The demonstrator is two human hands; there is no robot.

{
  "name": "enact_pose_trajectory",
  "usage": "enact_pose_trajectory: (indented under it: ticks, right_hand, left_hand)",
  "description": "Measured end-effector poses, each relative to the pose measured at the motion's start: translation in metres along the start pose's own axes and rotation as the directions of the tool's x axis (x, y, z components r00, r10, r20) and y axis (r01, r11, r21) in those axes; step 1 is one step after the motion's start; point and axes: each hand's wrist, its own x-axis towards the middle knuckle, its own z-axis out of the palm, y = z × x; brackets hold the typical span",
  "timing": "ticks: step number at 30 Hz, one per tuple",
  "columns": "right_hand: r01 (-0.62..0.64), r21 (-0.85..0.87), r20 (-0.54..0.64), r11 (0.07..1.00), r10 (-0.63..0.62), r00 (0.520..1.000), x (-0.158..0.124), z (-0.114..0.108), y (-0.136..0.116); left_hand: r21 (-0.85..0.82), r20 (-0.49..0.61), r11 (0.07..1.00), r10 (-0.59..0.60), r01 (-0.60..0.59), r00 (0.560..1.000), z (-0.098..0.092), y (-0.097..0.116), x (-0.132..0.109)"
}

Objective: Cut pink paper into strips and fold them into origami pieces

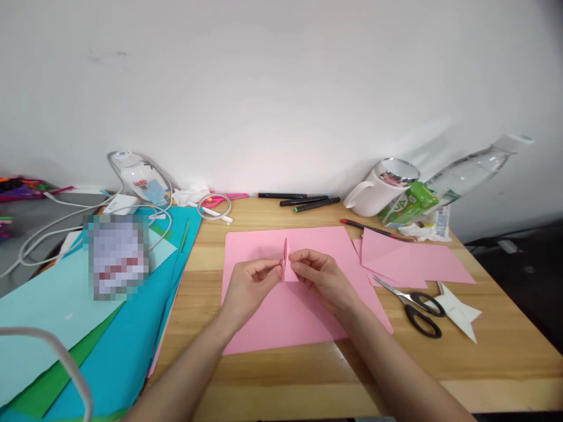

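Between my two hands, a small folded piece of pink paper (289,271) stands partly opened above a large pink sheet (303,319) on the table. The fingers of my left hand (255,281) pinch its left, layered edge. My right hand (323,276) has thumb and forefinger closed on its right side. Fingertips cover parts of the folded piece. To the right of the large sheet lie scissors with black handles (422,313), beside a white paper cutout (460,310) with pointed ends.
Pink paper pieces (409,258) lie at right. Behind stand a white mug (373,190), a green carton (409,204) and a clear bottle (470,170). Black markers (316,204) lie near the wall. Blue sheets (145,328), a white cable (57,346) and a white bottle (143,179) occupy the left.
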Motion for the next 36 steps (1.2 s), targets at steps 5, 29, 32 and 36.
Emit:
enact_pose_trajectory:
  ticks: [5,29,32,36]
  right_hand:
    - [0.02,0.004,0.049,1.0,-0.02,0.999,0.001,-0.002,0.003]
    - [0.237,-0.246,-0.06,0.94,-0.258,0.964,-0.006,0.009,0.005]
    - [0.225,-0.295,-0.041,0.929,-0.247,0.968,-0.005,0.007,0.006]
    - [0.254,-0.337,0.0,0.907,-0.269,0.963,-0.005,0.008,0.006]
  left_hand:
    - [0.007,-0.025,1.0,0.014,-0.014,1.0,0.001,-0.002,0.0]
    - [-0.143,-0.036,0.989,-0.05,0.044,0.998,0.002,-0.002,0.0]
    - [-0.171,-0.029,0.982,-0.086,0.08,0.996,-0.001,0.0,0.003]
    - [-0.187,-0.014,0.982,-0.039,0.036,0.999,0.0,0.0,0.002]
